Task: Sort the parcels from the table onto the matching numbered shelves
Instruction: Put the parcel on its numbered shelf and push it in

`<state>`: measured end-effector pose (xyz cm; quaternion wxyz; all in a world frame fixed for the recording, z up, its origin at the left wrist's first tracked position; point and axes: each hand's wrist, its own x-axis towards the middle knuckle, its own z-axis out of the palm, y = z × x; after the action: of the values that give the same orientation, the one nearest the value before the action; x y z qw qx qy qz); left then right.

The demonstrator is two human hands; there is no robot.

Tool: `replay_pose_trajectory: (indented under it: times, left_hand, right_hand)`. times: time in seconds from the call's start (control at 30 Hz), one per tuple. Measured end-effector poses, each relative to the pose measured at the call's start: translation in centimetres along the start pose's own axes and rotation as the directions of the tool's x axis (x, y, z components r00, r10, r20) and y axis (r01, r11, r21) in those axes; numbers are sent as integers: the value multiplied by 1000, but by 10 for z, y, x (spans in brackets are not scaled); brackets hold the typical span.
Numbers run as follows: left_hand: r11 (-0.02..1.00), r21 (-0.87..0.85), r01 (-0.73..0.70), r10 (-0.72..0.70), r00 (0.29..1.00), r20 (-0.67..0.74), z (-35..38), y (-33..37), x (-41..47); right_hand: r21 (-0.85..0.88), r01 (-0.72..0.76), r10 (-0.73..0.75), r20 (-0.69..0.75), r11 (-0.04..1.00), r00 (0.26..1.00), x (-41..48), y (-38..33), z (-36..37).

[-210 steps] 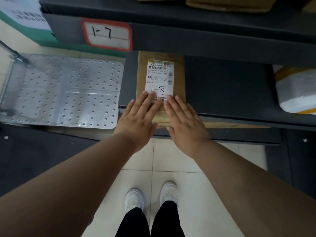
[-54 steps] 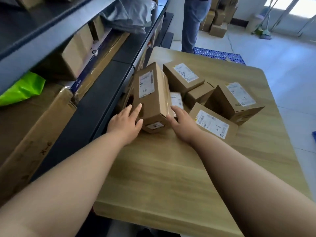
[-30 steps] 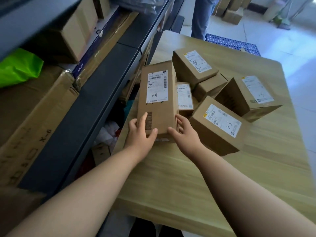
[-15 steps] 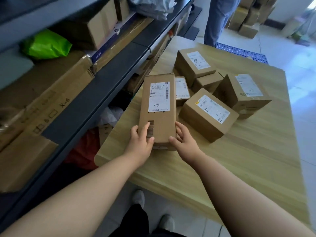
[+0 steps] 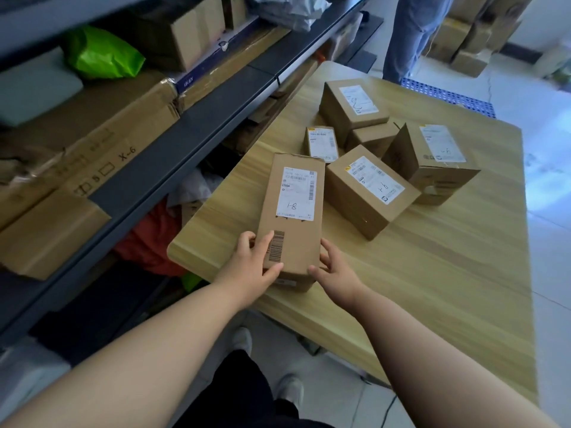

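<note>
A long brown parcel (image 5: 293, 211) with a white label marked "1-8" is held flat above the near left part of the wooden table (image 5: 448, 273). My left hand (image 5: 251, 270) grips its near left corner, thumb on top by the barcode. My right hand (image 5: 335, 270) grips its near right corner. Several other brown parcels lie behind it: one marked "1-6" (image 5: 369, 189), another tilted at the right (image 5: 432, 159), one farther back (image 5: 352, 106), and a small one (image 5: 321, 143).
A dark metal shelf rack (image 5: 173, 149) runs along the left, holding flat cartons, a green bag (image 5: 102, 54) and a grey bag. A person in jeans (image 5: 411, 35) stands beyond the table near stacked boxes. My feet show on the tiled floor below.
Both hands have lifted the "1-8" parcel from among the others and drawn it toward me, to the table's near left corner. Seven seconds ago they pushed another "1-8" parcel onto a shelf.
</note>
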<state>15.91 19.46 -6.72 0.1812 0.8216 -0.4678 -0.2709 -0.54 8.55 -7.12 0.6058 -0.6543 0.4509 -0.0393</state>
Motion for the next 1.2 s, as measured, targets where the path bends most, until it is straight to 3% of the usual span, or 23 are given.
replay_pose_trajectory:
  times: [0.1,0.33,0.67,0.93,1.2]
  left_hand:
    - [984,169,-48,45,999,20,-9,-9,4]
    - [972,219,-85,76,996,46,-36,-24,49]
    - [941,312,-128,79,983,165,-30,-19,78]
    - [996,87,-22,23,1000,-2,-22,-17,28]
    - [956,-227,186,-241,940,-242,-12,-23,-80]
  right_hand:
    - [-125,0,-6,-46,992,999,2,-2,-3]
    - [-165,-11,-14,-144,986,989,34,-27,-18]
    - [15,-103,104,-65,995,992,52,-22,0]
    - [29,10,-11,25,1000,1000,31,-25,4]
    - [-126,170,-130,277,977,952,-6,-31,29]
